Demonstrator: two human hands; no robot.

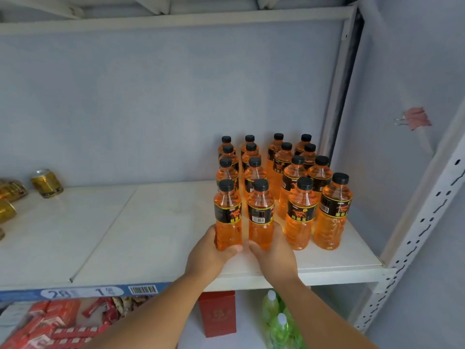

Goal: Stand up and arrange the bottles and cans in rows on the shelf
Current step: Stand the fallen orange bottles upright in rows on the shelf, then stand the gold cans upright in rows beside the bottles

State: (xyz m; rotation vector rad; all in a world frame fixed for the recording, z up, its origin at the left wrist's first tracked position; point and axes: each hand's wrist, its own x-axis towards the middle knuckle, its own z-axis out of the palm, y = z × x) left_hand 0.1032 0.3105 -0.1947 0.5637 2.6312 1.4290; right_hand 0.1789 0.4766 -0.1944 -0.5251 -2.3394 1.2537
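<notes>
Squaring up, lower centre: left hand [208, 253] wraps one black-capped orange plastic bottle [227, 215], right hand [274, 250] the neighbouring bottle [260, 212], seemingly to line both up.

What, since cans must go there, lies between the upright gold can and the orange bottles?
Only bare shelf separates can and bottles, seen in the head view.
</notes>
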